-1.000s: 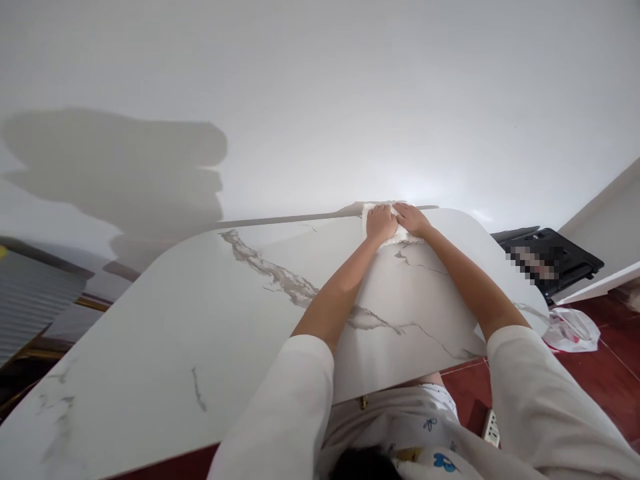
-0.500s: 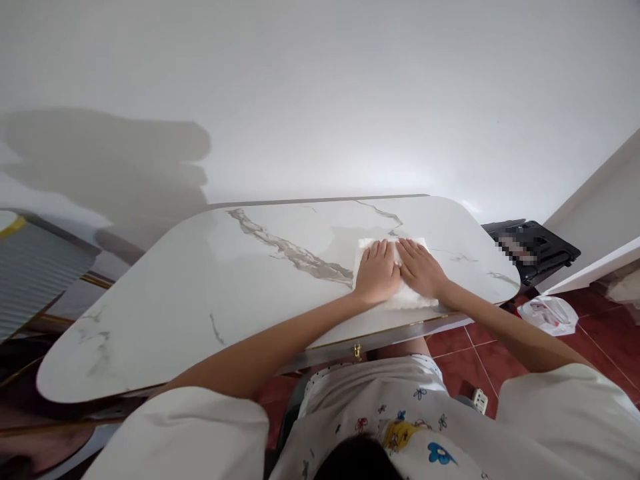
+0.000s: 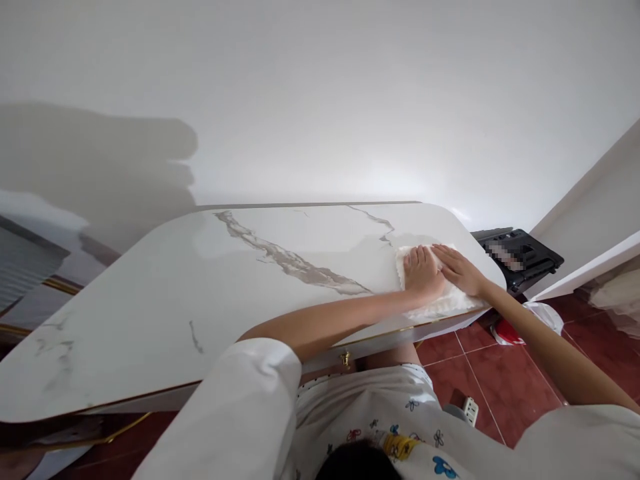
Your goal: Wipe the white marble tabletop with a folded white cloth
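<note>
— Where is the white cloth (image 3: 443, 305) found?
— Near the marble surface's (image 3: 200, 293) right end, at its front edge.
— And the hands?
— The left hand (image 3: 423, 273) and right hand (image 3: 459, 270) are laid flat on it, side by side.

Table top (image 3: 200, 300): stone-look slab, white with grey veins, smooth, high gloss, with thin brass-coloured metal trim (image 3: 380, 333) along its near edge. Cloth (image 3: 445, 307), at three o'clock on the top: white, soft, nubbly pile, matt. Wall (image 3: 320, 100), twelve o'clock: plain white, matt. Floor tiles (image 3: 500, 380), four o'clock: dark red, light sheen. Bag (image 3: 547, 313) on them: thin crinkled plastic film.
</note>
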`<state>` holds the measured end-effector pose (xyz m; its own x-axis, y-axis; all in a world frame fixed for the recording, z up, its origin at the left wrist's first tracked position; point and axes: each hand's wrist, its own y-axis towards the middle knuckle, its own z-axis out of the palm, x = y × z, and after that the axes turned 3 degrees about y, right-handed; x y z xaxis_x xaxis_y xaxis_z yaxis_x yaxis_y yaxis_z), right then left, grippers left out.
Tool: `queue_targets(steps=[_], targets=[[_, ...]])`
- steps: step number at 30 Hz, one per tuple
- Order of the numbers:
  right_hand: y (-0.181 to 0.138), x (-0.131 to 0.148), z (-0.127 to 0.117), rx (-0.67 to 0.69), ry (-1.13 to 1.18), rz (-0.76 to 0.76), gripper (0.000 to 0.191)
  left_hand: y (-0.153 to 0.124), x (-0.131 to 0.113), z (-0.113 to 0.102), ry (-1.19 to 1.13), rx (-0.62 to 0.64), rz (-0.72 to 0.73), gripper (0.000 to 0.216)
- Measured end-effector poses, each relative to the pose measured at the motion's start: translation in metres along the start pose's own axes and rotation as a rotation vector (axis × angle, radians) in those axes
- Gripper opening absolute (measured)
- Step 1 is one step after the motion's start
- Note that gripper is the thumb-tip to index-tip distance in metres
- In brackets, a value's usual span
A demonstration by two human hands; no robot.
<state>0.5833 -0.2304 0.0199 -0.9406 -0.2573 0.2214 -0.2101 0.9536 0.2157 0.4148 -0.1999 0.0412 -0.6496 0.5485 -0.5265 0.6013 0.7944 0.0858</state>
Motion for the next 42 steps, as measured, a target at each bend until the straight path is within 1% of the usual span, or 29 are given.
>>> queue_targets(steps=[3, 6, 10, 14, 16, 18, 21, 23, 25, 28, 32, 34, 37, 42], targets=[[0.030, -0.031, 0.000, -0.013, -0.008, 0.006, 0.057, 0.039, 0.000, 0.003, 0.007, -0.030, -0.036, 0.060], [0.074, -0.052, 0.003, -0.011, -0.032, 0.026, 0.057, 0.082, 0.013, 0.001, 0.032, -0.088, -0.062, 0.058], [0.143, -0.064, 0.013, -0.013, -0.060, 0.096, 0.056, 0.139, 0.047, -0.010, 0.082, -0.201, -0.051, 0.053], [0.199, -0.070, 0.022, -0.040, -0.052, 0.135, 0.053, 0.184, 0.082, -0.023, 0.126, -0.269, -0.024, 0.048], [0.219, -0.073, 0.025, -0.054, -0.037, 0.126, 0.051, 0.200, 0.095, -0.028, 0.146, -0.286, -0.020, 0.043], [0.232, -0.077, 0.026, -0.057, -0.008, 0.123, 0.048, 0.214, 0.102, -0.030, 0.169, -0.272, -0.038, 0.039], [0.244, -0.081, 0.027, -0.036, 0.037, 0.169, 0.042, 0.229, 0.108, -0.032, 0.193, -0.241, -0.079, 0.037], [0.248, -0.083, 0.027, -0.027, 0.037, 0.207, 0.041, 0.235, 0.109, -0.031, 0.195, -0.242, -0.097, 0.036], [0.250, -0.084, 0.027, -0.027, 0.026, 0.218, 0.041, 0.237, 0.109, -0.031, 0.199, -0.250, -0.097, 0.037], [0.249, -0.084, 0.028, -0.042, 0.020, 0.193, 0.042, 0.234, 0.109, -0.030, 0.217, -0.274, -0.067, 0.039], [0.236, -0.080, 0.031, -0.079, -0.004, 0.123, 0.047, 0.216, 0.106, -0.029, 0.230, -0.294, -0.015, 0.036], [0.222, -0.074, 0.032, -0.087, -0.026, 0.092, 0.050, 0.200, 0.103, -0.029, 0.231, -0.290, 0.026, 0.038], [0.192, -0.058, 0.032, -0.072, -0.047, 0.078, 0.053, 0.169, 0.096, -0.026, 0.245, -0.270, 0.065, 0.043], [0.133, -0.020, 0.027, -0.031, -0.068, 0.078, 0.056, 0.103, 0.075, -0.023, 0.226, -0.207, 0.027, 0.050]])
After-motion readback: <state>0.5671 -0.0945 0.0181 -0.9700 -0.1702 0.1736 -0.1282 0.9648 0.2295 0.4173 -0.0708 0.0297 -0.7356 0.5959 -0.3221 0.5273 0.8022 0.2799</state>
